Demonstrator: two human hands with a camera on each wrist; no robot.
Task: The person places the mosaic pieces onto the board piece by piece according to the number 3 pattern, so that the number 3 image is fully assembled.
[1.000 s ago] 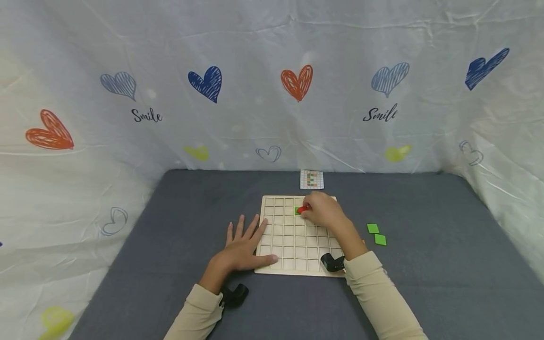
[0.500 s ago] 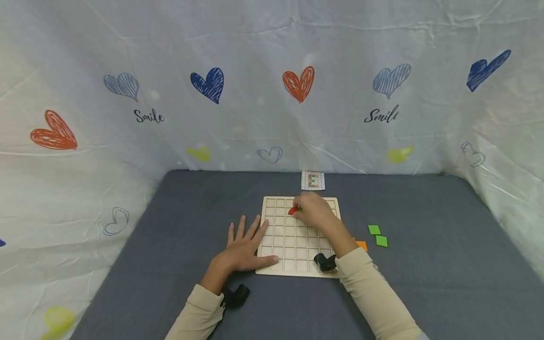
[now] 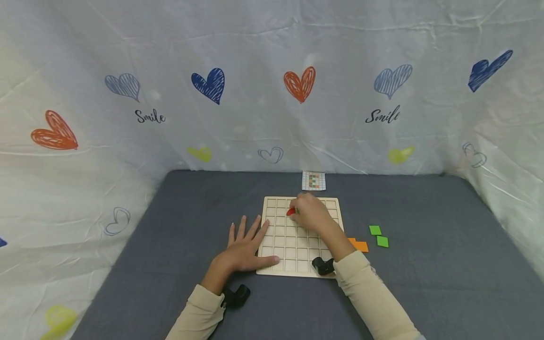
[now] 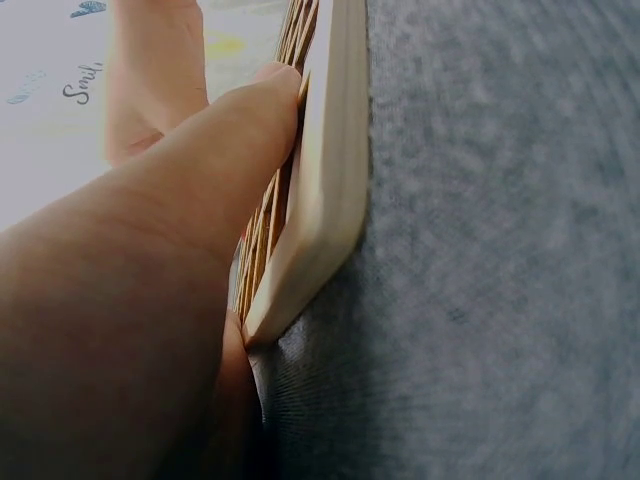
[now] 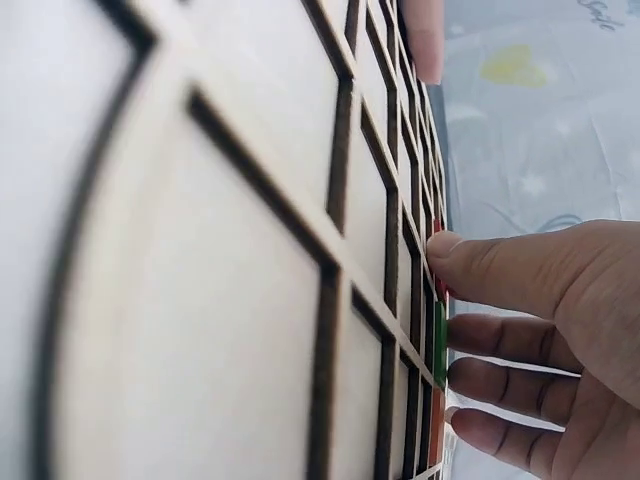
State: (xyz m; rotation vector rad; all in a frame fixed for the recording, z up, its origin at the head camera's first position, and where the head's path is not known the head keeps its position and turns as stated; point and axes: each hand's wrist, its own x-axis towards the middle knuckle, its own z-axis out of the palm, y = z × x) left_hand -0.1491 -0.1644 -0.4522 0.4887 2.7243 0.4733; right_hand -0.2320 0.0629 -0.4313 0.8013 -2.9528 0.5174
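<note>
A pale wooden grid board (image 3: 276,241) lies on the dark grey table. My left hand (image 3: 244,250) rests spread at its left edge, thumb over the front left part; the left wrist view shows that thumb (image 4: 250,125) lying across the rim. My right hand (image 3: 312,212) reaches over the far part of the board, with a red square tile (image 3: 291,212) between thumb and index finger. Seen from the right wrist, the thumb (image 5: 480,265) touches the red tile at the grid. Beside it sit a green tile (image 5: 440,345) and an orange tile (image 5: 436,425), under the other fingertips.
Two green tiles (image 3: 382,242) lie loose on the table right of the board. Orange tiles (image 3: 361,246) lie by the board's right edge, partly behind the right forearm. A small card (image 3: 313,181) with a coloured grid pattern lies behind the board. A printed curtain (image 3: 238,127) surrounds the table.
My right hand has shifted left along the far part of the board with the red tile, uncovering the orange tiles on the right. My left hand stays put.
</note>
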